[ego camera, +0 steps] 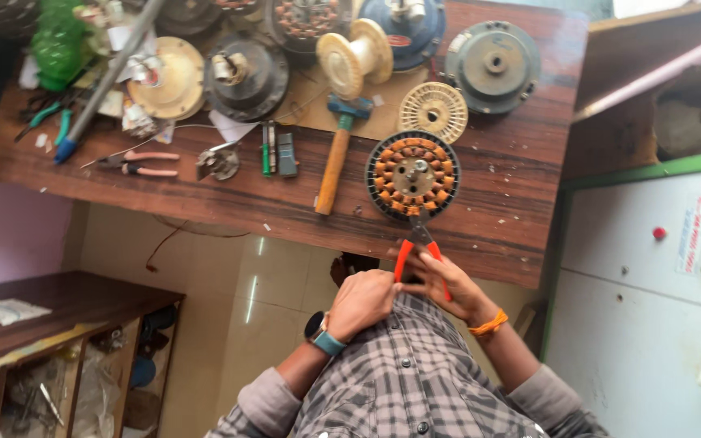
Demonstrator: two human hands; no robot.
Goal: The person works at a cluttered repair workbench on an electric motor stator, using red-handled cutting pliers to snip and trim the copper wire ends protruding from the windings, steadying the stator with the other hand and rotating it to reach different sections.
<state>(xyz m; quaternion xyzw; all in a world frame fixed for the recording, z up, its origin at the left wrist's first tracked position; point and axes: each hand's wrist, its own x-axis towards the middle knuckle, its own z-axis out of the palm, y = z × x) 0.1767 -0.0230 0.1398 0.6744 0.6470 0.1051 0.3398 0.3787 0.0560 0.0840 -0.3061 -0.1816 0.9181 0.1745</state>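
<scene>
My right hand (448, 284) grips the orange-handled pliers (419, 247) against the round copper-wound stator (412, 174) on the grainy wooden bench (496, 211), my left hand (364, 300) curled shut beside them.

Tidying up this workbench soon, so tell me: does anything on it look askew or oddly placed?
Nothing looks broken or spilled. The hammer lies with its handle reaching the bench's near edge, and the wound stator sits close to that edge too, where the right hand holds red-handled pliers at it.

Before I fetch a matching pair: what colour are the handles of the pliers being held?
Orange-red handles on the pliers, seen best in the head view.
</scene>
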